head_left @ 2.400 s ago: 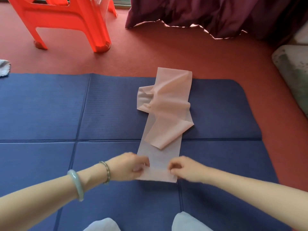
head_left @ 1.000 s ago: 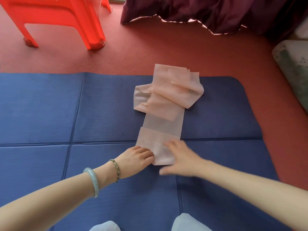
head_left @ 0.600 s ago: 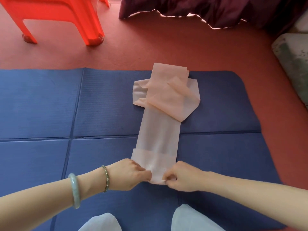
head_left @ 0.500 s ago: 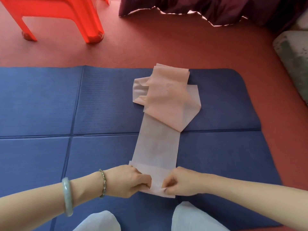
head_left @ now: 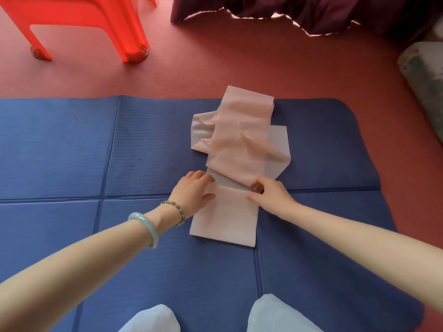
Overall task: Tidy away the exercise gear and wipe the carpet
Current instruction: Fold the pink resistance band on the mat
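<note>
Seen from the head camera, the pink resistance band [head_left: 225,216] lies lengthwise on the blue folding mat [head_left: 72,152], right of its middle. Its near end is turned into a flat, squared panel, and its far end is a loose, crumpled heap that reaches the mat's far edge. Both grips sit on the far edge of that panel, one at each side, probably so the fold stays square and the slippery sheet cannot spring back. The left grip [head_left: 194,191] is fairly open, with near-straight fingers laid over the band's left edge and the thumb spread on the panel, pressing rather than holding. The right grip [head_left: 269,192] is more closed, its fingertips curled onto the fold line and its thumb lying along it, apparently pinching the layers. A pale bangle [head_left: 146,227] and a bead bracelet [head_left: 176,209] ring the left wrist, and pale-clad knees [head_left: 275,315] show at the near edge. The mat is creased into panels and lies on a red carpet [head_left: 215,68]. A red plastic chair [head_left: 115,25] stands on the carpet at far left, a dark purple curtain [head_left: 311,10] hangs to the floor at far right, and a grey cushion [head_left: 424,92] sits at the right edge.
</note>
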Available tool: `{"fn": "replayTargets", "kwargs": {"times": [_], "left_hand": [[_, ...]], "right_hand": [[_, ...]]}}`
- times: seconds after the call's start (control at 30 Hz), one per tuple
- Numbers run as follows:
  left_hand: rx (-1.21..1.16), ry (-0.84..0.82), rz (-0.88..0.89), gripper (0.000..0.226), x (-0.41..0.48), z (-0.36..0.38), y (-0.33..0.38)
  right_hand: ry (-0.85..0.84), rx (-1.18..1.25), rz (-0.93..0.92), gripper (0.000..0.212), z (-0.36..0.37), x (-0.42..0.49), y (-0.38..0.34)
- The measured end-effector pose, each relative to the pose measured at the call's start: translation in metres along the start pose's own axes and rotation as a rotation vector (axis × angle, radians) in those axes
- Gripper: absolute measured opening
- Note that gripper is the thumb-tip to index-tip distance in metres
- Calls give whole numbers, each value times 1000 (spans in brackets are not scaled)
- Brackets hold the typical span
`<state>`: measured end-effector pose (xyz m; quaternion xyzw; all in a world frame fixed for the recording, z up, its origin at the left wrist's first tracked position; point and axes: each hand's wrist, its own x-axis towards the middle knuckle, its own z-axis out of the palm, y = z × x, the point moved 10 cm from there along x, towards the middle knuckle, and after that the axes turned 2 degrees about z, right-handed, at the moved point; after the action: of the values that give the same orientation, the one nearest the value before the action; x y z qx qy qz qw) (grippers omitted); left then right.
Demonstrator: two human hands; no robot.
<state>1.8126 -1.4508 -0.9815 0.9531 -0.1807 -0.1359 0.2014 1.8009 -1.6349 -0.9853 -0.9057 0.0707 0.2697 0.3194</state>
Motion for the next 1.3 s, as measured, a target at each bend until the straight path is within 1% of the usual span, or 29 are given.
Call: {"fn": "replayTargets", "kwargs": {"times": [0.03, 0.1, 0.17, 0.23, 0.3, 0.33, 0.4, 0.43, 0.47, 0.53, 0.57, 0.6, 0.63, 0.7, 0.73, 0.8, 0.87, 0.9, 0.97, 1.03, 1.07, 1.1, 1.13, 1.2, 1.23, 1.3], "left_hand": [[62, 49, 93, 42, -3, -3, 9], [125, 97, 368, 42, -18, -2, 37], [135, 35, 608, 44, -42, 13, 58], [203, -59, 726, 53, -63, 36, 67], [277, -106, 742, 55, -72, 51, 67], [283, -102, 738, 52, -73, 52, 67], [267, -76, 749, 38, -72, 48, 68], [268, -65, 760, 29, -72, 46, 69], [272, -56, 764, 19, -71, 45, 70], [287, -44, 756, 5, -69, 47, 70], [293, -41, 750, 6, -69, 48, 70], [293, -41, 746, 10, -69, 49, 70], [287, -40, 739, 13, -68, 48, 70], [259, -40, 729, 18, -69, 45, 67], [245, -47, 730, 20, -70, 44, 65], [236, -73, 723, 26, -73, 45, 59], [231, -88, 701, 30, -74, 44, 53], [227, -84, 690, 28, -73, 42, 50], [212, -67, 676, 21, -72, 38, 49], [216, -54, 687, 18, -72, 36, 48], [224, -45, 687, 19, -72, 35, 49], [230, -29, 679, 20, -70, 34, 48], [232, -15, 665, 20, -69, 31, 49], [208, -5, 645, 16, -67, 23, 53], [178, -15, 640, 13, -69, 20, 55], [97, -89, 632, 7, -76, 18, 57]], "right_hand": [[43, -80, -54, 25, -5, 1, -7], [128, -205, -153, 24, -12, 3, -20], [176, -284, -192, 29, -14, 7, -26], [167, -364, -169, 42, -13, 15, -24], [156, -412, -123, 51, -14, 23, -21], [159, -438, -116, 47, -15, 26, -20], [158, -470, -143, 24, -21, 32, -27], [176, -447, -155, 16, -31, 36, -35], [234, -397, -154, 16, -50, 43, -43], [459, -201, -102, 20, -114, 54, -62], [568, -50, -73, 26, -148, 55, -68], [640, 87, -68, 35, -175, 53, -73], [666, 155, -75, 46, -190, 51, -76], [601, 83, -102, 61, -184, 44, -85], [530, 13, -127, 61, -166, 38, -87], [301, -110, -170, 51, -107, 25, -79], [49, -225, -177, 42, -41, 1, -60], [-56, -281, -188, 41, -11, -14, -52], [-184, -392, -239, 51, 35, -47, -43], [-235, -549, -283, 63, 64, -66, -33], [-241, -621, -318, 62, 73, -73, -31], [-230, -679, -350, 57, 79, -77, -28], [-197, -712, -404, 47, 82, -78, -29], [-100, -686, -481, 26, 75, -78, -35], [-95, -617, -475, 18, 71, -77, -34], [-185, -493, -434, 3, 68, -79, -31]]}}
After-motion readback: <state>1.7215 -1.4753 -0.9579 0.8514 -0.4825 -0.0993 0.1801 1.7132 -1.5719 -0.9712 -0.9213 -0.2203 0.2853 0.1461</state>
